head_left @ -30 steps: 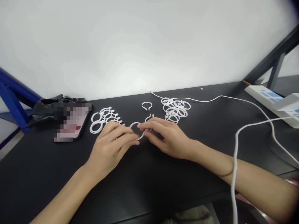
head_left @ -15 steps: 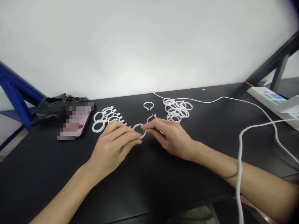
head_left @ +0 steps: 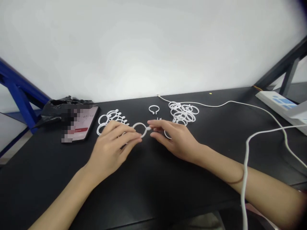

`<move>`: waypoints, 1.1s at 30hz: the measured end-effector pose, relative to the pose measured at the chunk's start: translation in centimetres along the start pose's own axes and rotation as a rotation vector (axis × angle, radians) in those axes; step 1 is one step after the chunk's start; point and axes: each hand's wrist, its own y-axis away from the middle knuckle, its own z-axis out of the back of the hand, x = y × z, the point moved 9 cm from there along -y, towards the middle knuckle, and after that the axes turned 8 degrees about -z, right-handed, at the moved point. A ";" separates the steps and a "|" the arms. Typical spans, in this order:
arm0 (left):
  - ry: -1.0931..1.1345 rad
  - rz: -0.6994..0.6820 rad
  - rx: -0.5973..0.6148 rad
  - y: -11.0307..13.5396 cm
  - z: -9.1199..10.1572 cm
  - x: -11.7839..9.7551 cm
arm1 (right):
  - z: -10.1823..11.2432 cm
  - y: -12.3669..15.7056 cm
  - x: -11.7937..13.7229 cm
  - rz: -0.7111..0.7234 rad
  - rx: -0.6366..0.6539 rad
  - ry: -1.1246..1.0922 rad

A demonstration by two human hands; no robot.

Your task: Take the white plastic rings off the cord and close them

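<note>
A white plastic ring (head_left: pixel 145 129) with a small tab is pinched between the thumb and fingers of my left hand (head_left: pixel 110 143). The tab points toward my right hand (head_left: pixel 177 137), whose thumb and fingertips are apart around it, with nothing gripped. Beyond my hands lies a loose split ring (head_left: pixel 153 106), its gap facing me. The two tips of another split ring (head_left: pixel 159 119) show behind my right fingers; most of it is hidden. Several tabbed rings (head_left: pixel 107 117) lie grouped on the left, partly covered by my left hand.
A tangled pile of white rings (head_left: pixel 183 113) is at the right. On the left are a phone (head_left: pixel 83 123), partly pixelated, and a black plastic bag (head_left: pixel 51 110). A white cable (head_left: pixel 247 159) crosses over my right forearm. A white device (head_left: pixel 278 100) stands at the far right.
My right fingers have let go of the ring and spread apart. My left hand still holds it, now with its tab showing. The view has shifted slightly.
</note>
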 end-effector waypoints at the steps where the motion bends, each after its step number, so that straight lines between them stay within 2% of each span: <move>1: -0.065 0.031 -0.006 0.3 0.4 0.8 | 0.1 -0.1 -0.4 -0.016 -0.003 0.056; 5: -0.392 0.198 0.004 2.4 2.4 5.3 | 0.1 -0.4 -1.6 -0.019 0.005 0.323; 8: -0.465 0.256 0.066 4.0 2.9 7.7 | -0.7 -0.3 -2.5 -0.029 0.071 0.439; 11: -0.438 0.258 0.189 5.1 2.0 8.7 | -1.3 -0.1 -3.1 -0.044 0.121 0.472; 16: -0.437 0.217 0.212 5.2 1.6 8.5 | -1.3 -0.2 -3.0 -0.033 0.108 0.460; 21: -0.417 0.311 0.181 4.0 1.9 8.0 | -0.3 -0.4 -1.6 0.002 0.030 0.368; 25: -0.191 0.267 0.059 1.9 1.4 4.9 | 0.2 -0.2 0.1 0.074 -0.035 0.294; 28: 0.025 0.298 0.064 1.1 -0.3 2.9 | 0.2 0.1 1.4 0.150 -0.062 0.268; 33: 0.219 0.448 0.075 1.4 -2.0 2.6 | -0.3 0.6 2.8 0.242 -0.060 0.261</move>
